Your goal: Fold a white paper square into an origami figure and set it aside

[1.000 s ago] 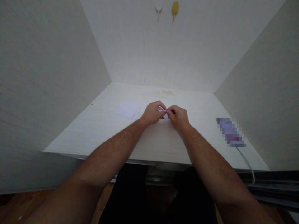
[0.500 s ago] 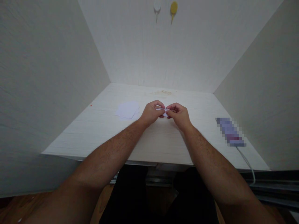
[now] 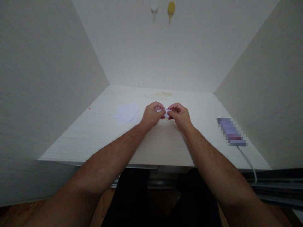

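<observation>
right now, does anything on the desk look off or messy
Yes: a brownish patch, perhaps residue, mars the pale desk near the back wall. The paper stack left of the left hand has uneven edges.

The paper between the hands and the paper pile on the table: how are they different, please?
The held paper is pinched by the left hand and right hand; the paper pile lies on the table. The held paper shows little surface; the paper pile shows more. Both look whitish.

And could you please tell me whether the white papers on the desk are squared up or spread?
Slightly spread: the white papers overlap unevenly, with corners jutting out at the edges.
</observation>
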### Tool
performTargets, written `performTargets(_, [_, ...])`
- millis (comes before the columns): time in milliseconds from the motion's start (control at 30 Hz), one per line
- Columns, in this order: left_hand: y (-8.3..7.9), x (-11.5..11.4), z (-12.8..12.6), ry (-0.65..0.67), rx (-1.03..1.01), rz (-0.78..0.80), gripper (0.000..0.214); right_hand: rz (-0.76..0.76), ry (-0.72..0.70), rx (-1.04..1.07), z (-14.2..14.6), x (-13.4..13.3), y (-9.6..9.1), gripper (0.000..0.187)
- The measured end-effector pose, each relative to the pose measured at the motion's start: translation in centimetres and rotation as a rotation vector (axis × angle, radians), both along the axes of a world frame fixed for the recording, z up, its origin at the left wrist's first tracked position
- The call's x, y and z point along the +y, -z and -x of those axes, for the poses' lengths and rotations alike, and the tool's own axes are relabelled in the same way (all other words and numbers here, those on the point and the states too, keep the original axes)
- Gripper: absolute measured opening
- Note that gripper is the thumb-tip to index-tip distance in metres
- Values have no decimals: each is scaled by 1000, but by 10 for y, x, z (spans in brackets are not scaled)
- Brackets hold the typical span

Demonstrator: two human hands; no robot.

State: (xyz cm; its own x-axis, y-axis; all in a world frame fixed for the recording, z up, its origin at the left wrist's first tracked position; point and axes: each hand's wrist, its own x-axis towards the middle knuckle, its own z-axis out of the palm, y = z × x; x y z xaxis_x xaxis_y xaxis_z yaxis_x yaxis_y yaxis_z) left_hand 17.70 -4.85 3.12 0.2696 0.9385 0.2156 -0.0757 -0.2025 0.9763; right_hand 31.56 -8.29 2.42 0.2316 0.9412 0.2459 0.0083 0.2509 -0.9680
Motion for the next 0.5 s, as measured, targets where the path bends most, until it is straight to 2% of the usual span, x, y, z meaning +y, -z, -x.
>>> performTargets(200, [1,-1,0,114,-37,81,16,34,-9,-16,-1,0,1,15])
performTargets(500, [0,-2,-2,51,-51,65,12,51,23,47,-1,-1,-1,12])
